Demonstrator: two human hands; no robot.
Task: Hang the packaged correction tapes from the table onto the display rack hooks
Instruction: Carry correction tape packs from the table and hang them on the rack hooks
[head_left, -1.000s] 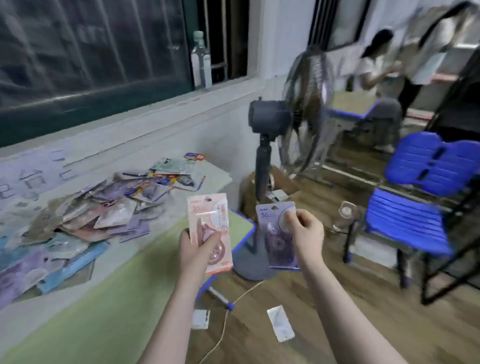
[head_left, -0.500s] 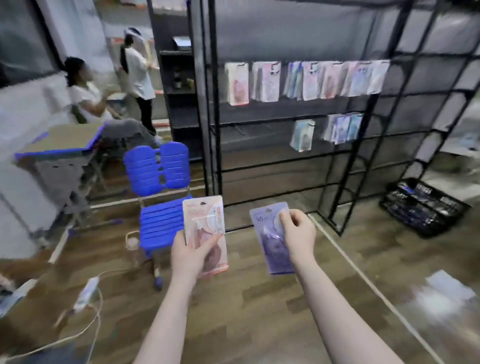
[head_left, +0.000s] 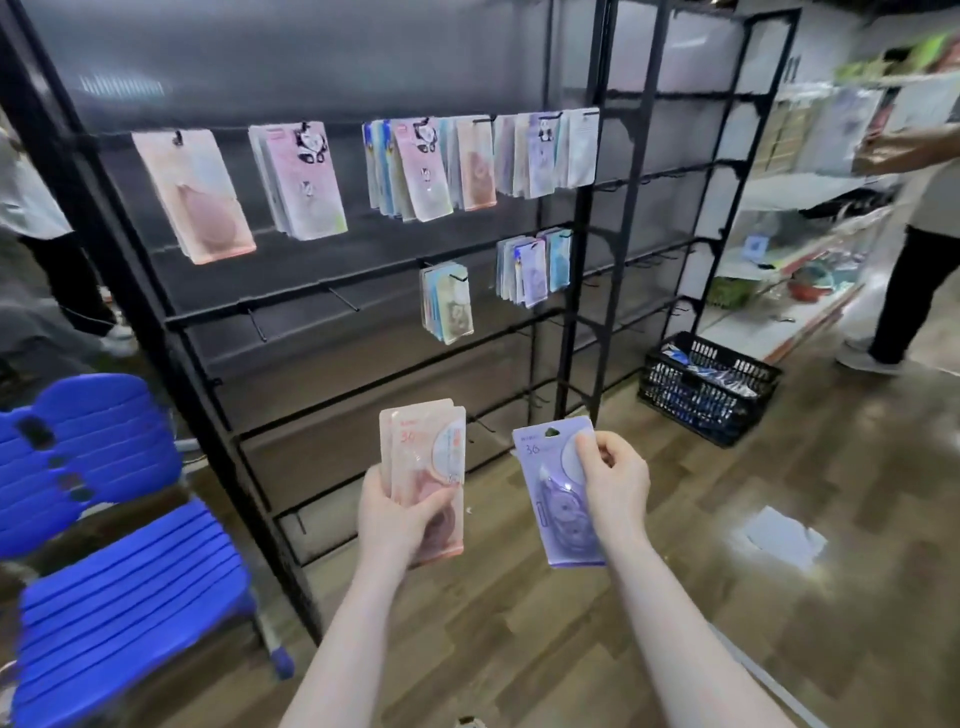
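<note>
My left hand (head_left: 397, 512) grips a small stack of pink packaged correction tapes (head_left: 423, 452) by their lower half. My right hand (head_left: 613, 480) pinches a purple packaged correction tape (head_left: 550, 499) along its right edge. Both packs are upright at chest height, in front of the black display rack (head_left: 582, 270). Several packs hang on the rack's top row of hooks (head_left: 306, 179) and on the second row (head_left: 449, 301). Bare hooks (head_left: 257, 325) stick out at the left of the second row.
A blue chair (head_left: 119, 545) stands close at my left. A black crate (head_left: 709, 387) sits on the wooden floor at the rack's right end. One person stands at the far right (head_left: 914, 249), another behind the rack at the left (head_left: 47, 249). White paper (head_left: 784, 535) lies on the floor.
My view has swung from the table to the display rack, and the rack is now closer. Both hands still hold their packs in the same way.
</note>
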